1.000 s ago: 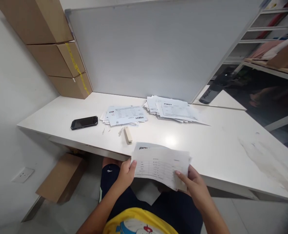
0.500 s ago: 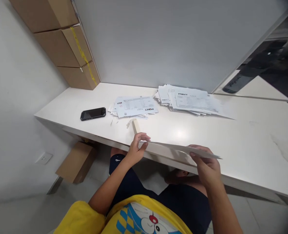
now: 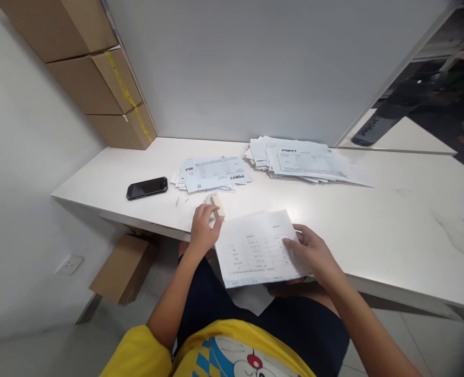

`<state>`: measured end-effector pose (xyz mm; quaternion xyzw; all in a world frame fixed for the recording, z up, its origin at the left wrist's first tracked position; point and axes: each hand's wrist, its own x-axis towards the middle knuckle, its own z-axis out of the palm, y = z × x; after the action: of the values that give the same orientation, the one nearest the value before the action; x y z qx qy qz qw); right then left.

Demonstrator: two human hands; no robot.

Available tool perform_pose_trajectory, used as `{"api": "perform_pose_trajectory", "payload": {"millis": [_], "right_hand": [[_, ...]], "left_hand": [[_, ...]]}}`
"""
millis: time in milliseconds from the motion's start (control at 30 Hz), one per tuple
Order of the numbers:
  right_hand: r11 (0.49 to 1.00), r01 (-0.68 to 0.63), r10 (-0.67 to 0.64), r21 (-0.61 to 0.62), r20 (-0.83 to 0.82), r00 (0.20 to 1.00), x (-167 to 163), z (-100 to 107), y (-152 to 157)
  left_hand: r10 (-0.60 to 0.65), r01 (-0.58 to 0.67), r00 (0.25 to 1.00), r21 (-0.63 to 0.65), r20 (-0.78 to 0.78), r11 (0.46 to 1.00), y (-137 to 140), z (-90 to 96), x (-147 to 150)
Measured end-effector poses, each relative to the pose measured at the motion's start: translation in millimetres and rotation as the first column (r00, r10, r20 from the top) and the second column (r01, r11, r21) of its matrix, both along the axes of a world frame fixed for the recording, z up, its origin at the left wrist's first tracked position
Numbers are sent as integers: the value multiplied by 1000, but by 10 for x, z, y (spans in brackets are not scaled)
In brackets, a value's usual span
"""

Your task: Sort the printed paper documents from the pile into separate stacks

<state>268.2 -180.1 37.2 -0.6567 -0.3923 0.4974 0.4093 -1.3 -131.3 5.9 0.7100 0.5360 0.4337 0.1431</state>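
My right hand pinches the right edge of several printed paper sheets, thumb on top and fingers underneath. The sheets are tilted over the table's front edge, above my lap, with the printed side up. At their upper left corner, my left hand has its thumb and fingers curled around the near end of a small cream oblong block, which looks like a mini stapler. That block lies on the table. Just behind it is a small pile of printed papers.
A larger paper pile lies against the back panel. A black phone rests at the left of the white table. Cardboard boxes are stacked in the back left corner; another cardboard box sits below the table.
The sheets have tipped from nearly edge-on to showing their printed face. My left hand has left the sheets' edge and moved left onto the cream block. My right hand still grips the sheets.
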Motion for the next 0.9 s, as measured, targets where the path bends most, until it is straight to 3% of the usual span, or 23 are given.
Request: {"api": "perform_pose_trajectory", "payload": {"millis": [100,233,333,500,667,767,900], "right_hand": [[999,36,-37,31,37,999,-32,-81,114],[999,20,-23,47,65,998,-28,-149,219],[995,-88,85,48,46,995,-25,-145,272],[983,-178,174,36,86,981,-30,-202,379],[987,-150,113,65,395,912,48,-339,479],[981,-171,107,93,479,871,63,-304,484],[971,-217,150,104,444,883,-6,-165,489]], "left_hand": [[100,-97,988,31,-118,995,-27,-70,66],[-56,56,960,-7,-275,998,-63,-95,35],[-160,148,930,-61,-330,987,-68,-76,2],[-76,52,969,-106,-236,993,-91,-47,-10],[-25,16,985,-53,-172,998,-96,-113,-18],[-32,31,978,-8,-204,999,-114,-137,-24],[-76,78,974,2,-216,997,-143,-71,-37]]}}
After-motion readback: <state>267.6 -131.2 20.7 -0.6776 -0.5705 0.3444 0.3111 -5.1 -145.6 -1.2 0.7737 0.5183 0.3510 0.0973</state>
